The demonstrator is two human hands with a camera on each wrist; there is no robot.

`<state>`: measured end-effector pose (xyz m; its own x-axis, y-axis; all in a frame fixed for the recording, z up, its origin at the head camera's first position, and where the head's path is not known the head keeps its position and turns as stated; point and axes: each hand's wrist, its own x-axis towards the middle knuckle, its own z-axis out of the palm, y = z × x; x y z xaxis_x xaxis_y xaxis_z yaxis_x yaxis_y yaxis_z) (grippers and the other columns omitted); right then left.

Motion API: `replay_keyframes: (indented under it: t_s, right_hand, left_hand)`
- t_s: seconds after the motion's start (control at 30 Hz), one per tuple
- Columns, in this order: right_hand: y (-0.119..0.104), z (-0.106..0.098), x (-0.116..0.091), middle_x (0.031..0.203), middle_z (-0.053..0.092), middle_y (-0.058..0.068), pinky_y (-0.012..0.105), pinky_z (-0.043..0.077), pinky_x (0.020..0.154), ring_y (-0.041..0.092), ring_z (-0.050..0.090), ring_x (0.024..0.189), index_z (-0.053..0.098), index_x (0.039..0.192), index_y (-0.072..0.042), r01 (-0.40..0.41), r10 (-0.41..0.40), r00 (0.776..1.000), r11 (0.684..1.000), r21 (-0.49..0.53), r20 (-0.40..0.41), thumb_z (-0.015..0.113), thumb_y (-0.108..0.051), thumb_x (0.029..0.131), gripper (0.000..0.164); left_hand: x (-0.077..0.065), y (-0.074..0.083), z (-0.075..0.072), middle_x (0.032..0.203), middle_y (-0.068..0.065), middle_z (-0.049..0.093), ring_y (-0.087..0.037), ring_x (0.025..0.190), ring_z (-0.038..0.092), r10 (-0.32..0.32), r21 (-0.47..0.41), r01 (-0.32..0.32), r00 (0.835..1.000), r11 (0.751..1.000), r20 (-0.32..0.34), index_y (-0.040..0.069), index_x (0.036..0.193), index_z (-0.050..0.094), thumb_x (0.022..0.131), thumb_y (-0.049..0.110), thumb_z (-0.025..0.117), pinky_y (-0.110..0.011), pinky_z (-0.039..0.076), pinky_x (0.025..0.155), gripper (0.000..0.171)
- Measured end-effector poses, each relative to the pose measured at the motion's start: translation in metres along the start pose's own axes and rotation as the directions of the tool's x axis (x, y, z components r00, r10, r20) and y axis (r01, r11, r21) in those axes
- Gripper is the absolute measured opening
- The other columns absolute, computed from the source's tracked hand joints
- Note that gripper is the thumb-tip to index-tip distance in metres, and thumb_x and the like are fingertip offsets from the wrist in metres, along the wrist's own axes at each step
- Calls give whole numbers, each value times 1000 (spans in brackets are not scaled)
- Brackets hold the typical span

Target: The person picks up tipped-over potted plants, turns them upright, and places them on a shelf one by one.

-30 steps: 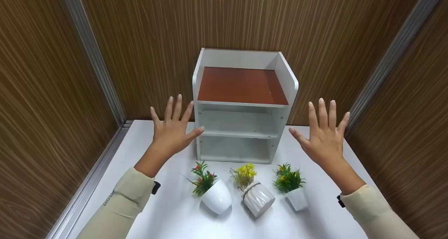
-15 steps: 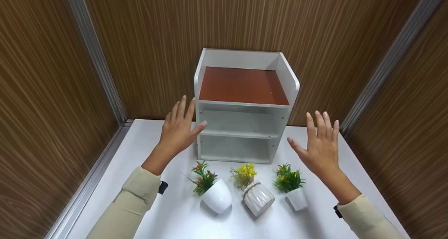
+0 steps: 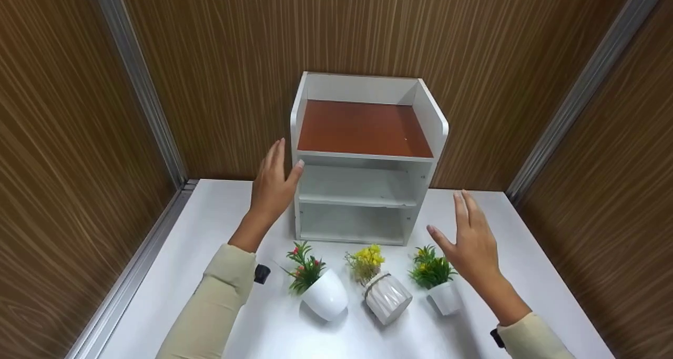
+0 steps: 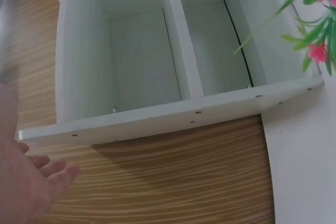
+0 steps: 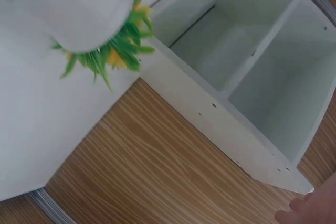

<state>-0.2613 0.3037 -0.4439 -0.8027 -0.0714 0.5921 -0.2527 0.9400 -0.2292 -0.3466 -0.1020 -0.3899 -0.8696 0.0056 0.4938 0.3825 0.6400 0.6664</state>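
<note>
My left hand (image 3: 272, 188) is raised beside the left wall of a small white shelf unit (image 3: 357, 203), its fingers straight and holding nothing. Over the table's right part, my right hand (image 3: 470, 243) hovers with extended fingers and nothing in it, close to the rightmost plant. Three potted artificial plants lie tipped over before the shelf. One has red flowers in a smooth white pot (image 3: 327, 296). The middle one has yellow flowers in a ribbed pot (image 3: 388, 299) with a cord round its neck. Green leaves with yellow flowers fill the third, in a small white pot (image 3: 446, 298).
The shelf unit has a reddish-brown top board (image 3: 365, 129) and two open compartments below. It stands at the back of the white table (image 3: 210, 212), against a wood-grain wall (image 3: 363, 28). Side walls with metal corner strips (image 3: 144, 80) enclose the table.
Both hands have turned and drawn their spread fingers closer together. The left hand has shifted right toward the shelf; the right has come lower and slightly left. The plants and shelf stay put.
</note>
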Motion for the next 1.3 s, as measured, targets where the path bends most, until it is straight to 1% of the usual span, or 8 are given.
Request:
replay_keyframes:
  t_s: [0.2,0.33,0.5,0.6,0.73,0.9,1.17,1.3]
  right_hand:
    - [3,12,-17,162,25,19,62,50,92,42,35,143,20,161,-12,-69,68,997,997,34,46,71,-46,92,92]
    - [4,19,-25,163,24,19,61,52,88,42,35,144,18,161,-13,-104,99,992,993,59,78,69,-48,93,92]
    - [7,27,-35,164,22,18,64,49,93,43,34,145,18,161,-14,-166,154,981,982,95,119,65,-54,94,91]
    - [9,31,-42,164,23,18,67,45,98,43,33,145,20,161,-13,-213,199,973,969,124,121,64,-55,95,90]
    - [13,36,-54,163,24,19,66,39,106,42,30,147,21,160,-11,-292,273,954,940,177,123,64,-54,95,89]
    - [18,41,-68,162,24,21,67,34,109,44,28,148,21,160,-8,-366,338,929,901,232,153,63,-53,96,89]
    - [24,45,-82,162,24,23,67,34,109,45,27,147,19,160,-6,-407,366,907,889,209,210,61,-57,96,92]
    - [27,46,-91,162,23,24,68,34,108,46,26,147,20,160,-5,-437,391,889,879,189,236,61,-57,96,92]
  left_hand:
    - [6,-4,6,165,-8,29,-27,152,28,-27,-130,22,999,991,-41,17,161,25,104,47,49,-52,27,122,68]
    - [10,-6,8,165,-5,31,-24,152,28,-46,-191,33,997,981,-64,19,160,27,105,46,50,-48,27,123,65]
    - [15,-7,11,163,-6,33,-23,151,29,-72,-250,48,994,967,-87,17,159,29,105,43,51,-47,29,122,64]
    - [18,-10,13,161,-8,36,-25,149,34,-79,-280,45,990,959,-113,14,157,33,105,40,52,-47,34,119,61]
    - [21,-13,15,157,-10,40,-25,144,41,-85,-331,31,985,943,-148,12,155,37,105,37,53,-44,40,115,58]
    - [26,-17,19,154,-10,43,-22,141,44,-73,-367,7,983,930,-166,11,154,39,104,36,56,-35,43,113,58]
    - [25,-16,25,147,-11,51,-21,136,52,-65,-402,-18,979,915,-192,7,149,46,103,35,59,-30,46,109,56]
    - [25,-14,27,143,-11,54,-20,131,55,-71,-416,-15,979,909,-190,7,148,48,103,35,59,-31,48,108,54]
